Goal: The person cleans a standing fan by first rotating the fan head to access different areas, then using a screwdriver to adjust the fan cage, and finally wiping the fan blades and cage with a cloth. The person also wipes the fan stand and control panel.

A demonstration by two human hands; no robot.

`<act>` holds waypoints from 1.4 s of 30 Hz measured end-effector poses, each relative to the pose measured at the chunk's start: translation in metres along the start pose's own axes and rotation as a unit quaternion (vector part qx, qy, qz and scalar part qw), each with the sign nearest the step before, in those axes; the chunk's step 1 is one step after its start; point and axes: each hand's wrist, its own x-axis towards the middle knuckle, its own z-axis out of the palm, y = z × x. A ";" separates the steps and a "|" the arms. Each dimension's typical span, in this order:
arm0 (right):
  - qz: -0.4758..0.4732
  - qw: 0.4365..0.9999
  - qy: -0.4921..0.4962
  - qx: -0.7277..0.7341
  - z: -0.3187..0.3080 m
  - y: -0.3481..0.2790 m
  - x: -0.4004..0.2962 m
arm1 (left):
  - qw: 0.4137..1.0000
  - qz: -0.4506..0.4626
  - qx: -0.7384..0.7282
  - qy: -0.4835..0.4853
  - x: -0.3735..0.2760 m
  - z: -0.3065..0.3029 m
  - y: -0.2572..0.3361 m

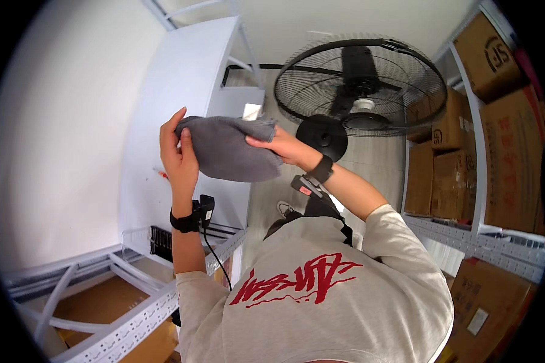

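Note:
A folded grey cloth (231,149) is stretched between my two hands, held up in front of the white shelf. My left hand (179,152) grips its left end, thumb on the near face and fingers behind. At the right end, my right hand (277,144) pinches the cloth with the thumb on top; its other fingers are hidden beneath the fabric. Each wrist wears a black strap with a small device, the left one (205,211) trailing a cable. Behind my left hand, a small red and white object (163,174) lies on the white shelf board (163,104).
A black pedestal fan (361,86) stands ahead to the right on the wood-look floor. Metal shelving with cardboard boxes (454,181) lines the right side. At lower left, a white perforated rack beam (131,326) runs beside me, near a black wire basket (161,242).

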 end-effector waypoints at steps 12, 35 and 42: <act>-0.412 0.768 0.447 -0.203 -0.061 -0.202 -0.225 | 0.981 0.136 -0.029 -0.134 0.048 0.172 0.057; -0.293 0.674 0.435 -0.520 -0.200 -0.216 -0.235 | 0.953 0.194 0.066 -0.224 0.104 0.256 0.126; -0.283 0.649 0.531 -0.465 -0.270 -0.188 -0.277 | 0.953 0.175 0.075 -0.236 0.102 0.256 0.126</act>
